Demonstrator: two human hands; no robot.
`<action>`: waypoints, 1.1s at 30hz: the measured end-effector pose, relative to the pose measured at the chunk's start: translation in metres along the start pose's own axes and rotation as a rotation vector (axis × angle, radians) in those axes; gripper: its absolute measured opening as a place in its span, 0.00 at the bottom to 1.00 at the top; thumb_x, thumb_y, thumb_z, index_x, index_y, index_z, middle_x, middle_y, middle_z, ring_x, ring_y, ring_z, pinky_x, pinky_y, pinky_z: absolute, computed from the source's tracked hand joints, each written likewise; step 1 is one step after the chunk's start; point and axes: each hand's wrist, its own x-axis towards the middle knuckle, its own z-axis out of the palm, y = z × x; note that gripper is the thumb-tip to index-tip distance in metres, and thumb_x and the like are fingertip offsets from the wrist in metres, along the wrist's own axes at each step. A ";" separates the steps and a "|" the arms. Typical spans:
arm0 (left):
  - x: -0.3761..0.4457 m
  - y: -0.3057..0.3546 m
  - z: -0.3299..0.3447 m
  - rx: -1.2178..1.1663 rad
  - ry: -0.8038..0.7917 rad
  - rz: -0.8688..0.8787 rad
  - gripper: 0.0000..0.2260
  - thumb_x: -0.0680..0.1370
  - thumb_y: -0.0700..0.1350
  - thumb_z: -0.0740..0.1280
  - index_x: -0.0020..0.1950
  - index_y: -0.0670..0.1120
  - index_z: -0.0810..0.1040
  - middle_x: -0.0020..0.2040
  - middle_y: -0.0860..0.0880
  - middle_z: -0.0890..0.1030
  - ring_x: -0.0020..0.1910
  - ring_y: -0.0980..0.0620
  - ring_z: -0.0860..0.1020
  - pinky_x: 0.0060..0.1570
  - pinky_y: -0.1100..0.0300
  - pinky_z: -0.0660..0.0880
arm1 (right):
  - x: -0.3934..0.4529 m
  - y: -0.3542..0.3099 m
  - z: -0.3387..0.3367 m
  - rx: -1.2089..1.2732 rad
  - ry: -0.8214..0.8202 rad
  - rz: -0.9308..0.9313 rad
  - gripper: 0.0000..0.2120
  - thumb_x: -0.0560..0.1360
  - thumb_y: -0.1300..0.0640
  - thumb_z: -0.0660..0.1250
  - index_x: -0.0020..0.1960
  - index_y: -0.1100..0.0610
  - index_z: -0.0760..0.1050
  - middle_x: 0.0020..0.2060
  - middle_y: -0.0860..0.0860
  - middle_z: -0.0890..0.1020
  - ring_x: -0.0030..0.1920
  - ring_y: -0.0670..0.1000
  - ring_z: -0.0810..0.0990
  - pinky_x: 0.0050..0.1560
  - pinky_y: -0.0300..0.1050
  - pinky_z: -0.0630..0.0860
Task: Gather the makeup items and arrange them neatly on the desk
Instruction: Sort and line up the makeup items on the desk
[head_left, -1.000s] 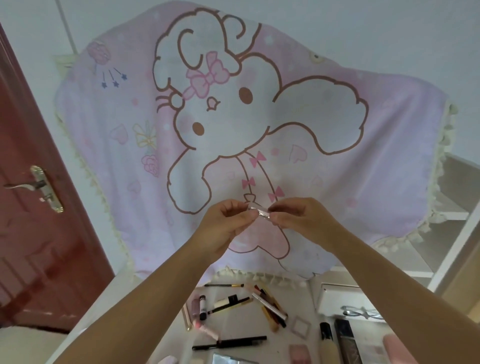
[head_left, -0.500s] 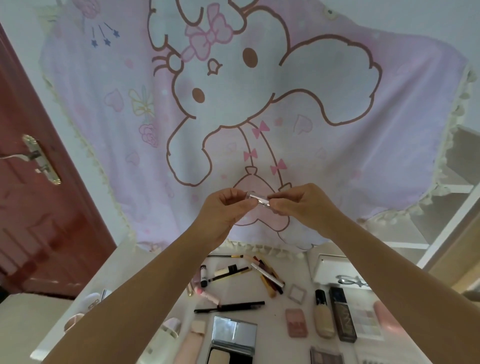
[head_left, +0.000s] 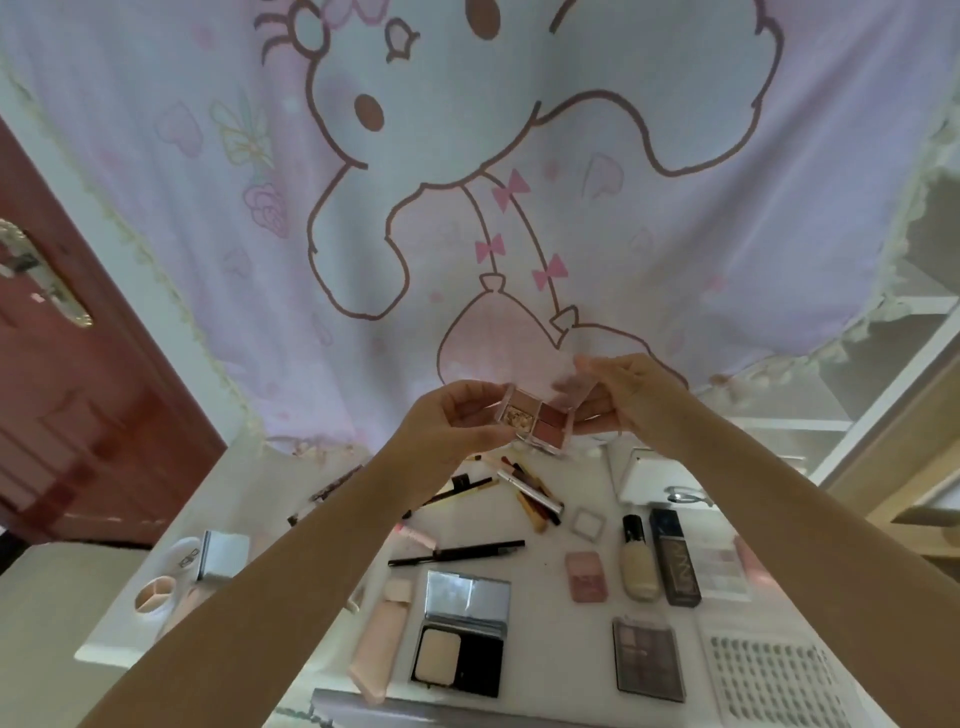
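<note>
Both hands hold a small four-pan eyeshadow palette (head_left: 537, 423) open above the desk (head_left: 550, 613): left hand (head_left: 457, 421) grips its base, right hand (head_left: 621, 397) pinches the clear lid. No lettering is legible.

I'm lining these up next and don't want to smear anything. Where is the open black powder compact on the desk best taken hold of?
Grip the black powder compact by its base's two side edges, coming from above. Its mirrored lid stands open at the far edge and the powder pan faces up, so the sides look like the safest hold.
</note>
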 end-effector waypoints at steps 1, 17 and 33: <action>-0.004 -0.008 -0.001 0.040 -0.013 -0.029 0.17 0.69 0.24 0.65 0.48 0.44 0.77 0.41 0.53 0.85 0.41 0.57 0.83 0.42 0.66 0.79 | -0.001 0.010 -0.001 0.010 -0.016 0.048 0.17 0.76 0.50 0.60 0.37 0.57 0.81 0.38 0.58 0.84 0.40 0.57 0.83 0.45 0.51 0.81; -0.106 -0.230 0.059 0.549 0.351 -0.597 0.17 0.72 0.33 0.67 0.60 0.40 0.75 0.55 0.45 0.78 0.47 0.56 0.74 0.46 0.73 0.68 | -0.035 0.233 0.037 -0.167 -0.095 0.617 0.14 0.79 0.53 0.57 0.41 0.59 0.75 0.35 0.51 0.82 0.31 0.46 0.74 0.28 0.35 0.69; -0.109 -0.259 0.079 1.095 0.250 -0.585 0.09 0.78 0.43 0.59 0.55 0.46 0.75 0.52 0.49 0.76 0.46 0.51 0.77 0.38 0.65 0.68 | -0.023 0.259 0.036 -0.177 -0.081 0.625 0.12 0.79 0.55 0.58 0.47 0.63 0.76 0.39 0.56 0.80 0.33 0.49 0.76 0.37 0.41 0.75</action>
